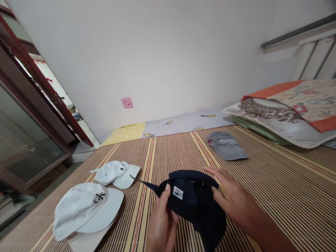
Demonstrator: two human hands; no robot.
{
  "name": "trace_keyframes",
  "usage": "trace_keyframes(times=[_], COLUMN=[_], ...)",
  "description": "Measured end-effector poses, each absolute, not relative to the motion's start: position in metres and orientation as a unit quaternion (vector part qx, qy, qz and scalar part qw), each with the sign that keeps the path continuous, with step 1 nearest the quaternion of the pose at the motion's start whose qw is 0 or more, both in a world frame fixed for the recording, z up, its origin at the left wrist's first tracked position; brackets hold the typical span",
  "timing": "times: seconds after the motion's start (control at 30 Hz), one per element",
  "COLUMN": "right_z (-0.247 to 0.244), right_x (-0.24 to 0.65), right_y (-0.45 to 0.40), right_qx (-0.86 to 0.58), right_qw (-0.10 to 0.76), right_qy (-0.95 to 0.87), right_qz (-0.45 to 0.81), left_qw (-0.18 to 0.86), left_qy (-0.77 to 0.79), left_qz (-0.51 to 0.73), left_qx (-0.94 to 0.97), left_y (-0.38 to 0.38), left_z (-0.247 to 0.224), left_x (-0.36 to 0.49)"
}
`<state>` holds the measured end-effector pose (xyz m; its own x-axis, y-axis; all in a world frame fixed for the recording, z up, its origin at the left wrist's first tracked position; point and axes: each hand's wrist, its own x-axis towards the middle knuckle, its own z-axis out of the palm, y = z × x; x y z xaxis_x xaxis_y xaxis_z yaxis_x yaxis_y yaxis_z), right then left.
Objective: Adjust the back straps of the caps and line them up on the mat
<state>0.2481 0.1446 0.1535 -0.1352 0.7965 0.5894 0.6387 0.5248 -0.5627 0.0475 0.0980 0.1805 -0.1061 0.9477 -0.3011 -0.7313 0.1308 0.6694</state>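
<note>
Head view: at the bottom centre of the frame we have a navy cap [210,217] between our two hands, tilted so that its inside and white label [177,193] face us. Our left hand [160,224] grips its near left edge, thumb inside and fingers underneath. Our right hand [233,196] has thumb and fingertips at the right edge, spread apart; we cannot tell whether they pinch the cloth or merely touch it. A narrow strap [148,184] juts leftward from the cap, apparently unfastened.

Work on this cap looks under way, we judge, and not finished, since it is in hand and not set down. Three others lie out of our hands on the striped mat [173,150]: a larger white cap [76,206] at lower left, with another pale brim [84,241] showing below it, a smaller white cap [109,173] just beyond, and a grey cap [225,147] right of centre. Whether those are done or waiting, we cannot tell.
</note>
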Motion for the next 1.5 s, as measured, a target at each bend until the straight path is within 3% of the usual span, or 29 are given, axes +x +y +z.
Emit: trace_keyframes(times=[0.13, 0.4, 0.77, 1.07, 1.2, 1.37, 1.5], right_z=[0.171, 0.172, 0.177, 0.179, 0.181, 0.191, 0.191], right_x=[0.231, 0.211, 0.212, 0.217, 0.221, 0.22, 0.218], right_y=[0.125, 0.115, 0.112, 0.114, 0.112, 0.11, 0.111], right_qx=[-0.436, -0.397, -0.387, -0.406, -0.424, -0.427, -0.385], right_qw=[0.507, 0.51, 0.522, 0.513, 0.431, 0.356, 0.437], right_qy=[-0.738, -0.749, -0.732, -0.709, -0.707, -0.713, -0.713], right_qz=[0.093, 0.147, 0.207, 0.262, 0.367, 0.427, 0.389], left_qw=[0.669, 0.697, 0.589, 0.603, 0.608, 0.598, 0.615], left_qy=[0.354, 0.341, 0.404, 0.452, 0.492, 0.495, 0.493], left_qz=[0.638, 0.606, 0.663, 0.558, 0.491, 0.509, 0.487], left_qx=[0.142, 0.174, 0.225, 0.348, 0.385, 0.372, 0.376], left_y=[0.094, 0.091, 0.089, 0.082, 0.077, 0.082, 0.079], left_z=[0.186, 0.186, 0.164, 0.177, 0.178, 0.168, 0.169], left_x=[0.052, 0.059, 0.069, 0.049, 0.042, 0.038, 0.036])
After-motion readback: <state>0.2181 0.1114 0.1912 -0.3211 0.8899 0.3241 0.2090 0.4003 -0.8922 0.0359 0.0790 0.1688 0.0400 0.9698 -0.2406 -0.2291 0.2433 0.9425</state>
